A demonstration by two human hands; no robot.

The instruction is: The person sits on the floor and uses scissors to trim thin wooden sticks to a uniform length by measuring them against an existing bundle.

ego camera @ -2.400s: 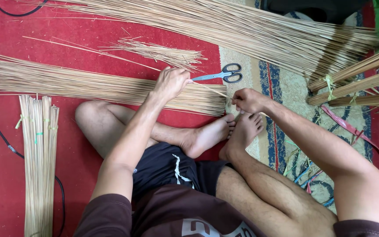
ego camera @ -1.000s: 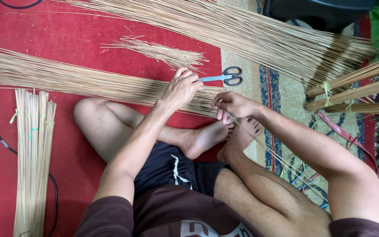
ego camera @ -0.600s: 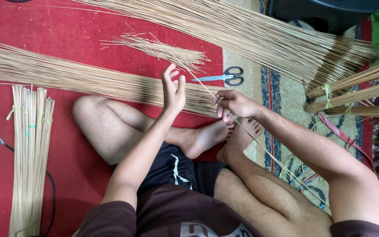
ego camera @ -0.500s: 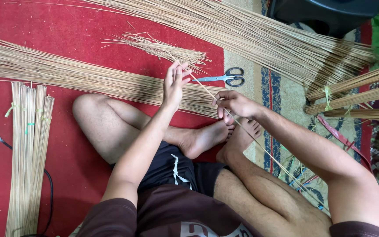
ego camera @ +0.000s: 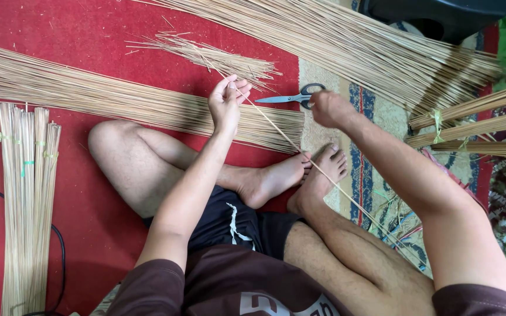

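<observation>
I sit cross-legged on a red mat. My left hand [ego camera: 228,104] pinches a few thin pale sticks [ego camera: 276,126] that slant down to the right across my foot and leg. A long layer of the same sticks [ego camera: 106,96] lies across the mat under that hand. Further right, my right hand [ego camera: 328,108] is closed as a fist just beside the black-handled scissors [ego camera: 291,97]; whether it holds anything is hidden. A small loose tuft of short sticks [ego camera: 212,54] lies just beyond my left hand.
A tied bundle of sticks [ego camera: 27,199] stands along the left with a black cable [ego camera: 60,246] beside it. A large fan of sticks [ego camera: 370,47] crosses the top. Tied bundles [ego camera: 475,126] lie at the right on a patterned rug [ego camera: 361,117]. A dark bin [ego camera: 440,14] sits top right.
My left hand lifted off the stick layer, drawing a few sticks upward. My right hand moved up from my foot toward the scissors.
</observation>
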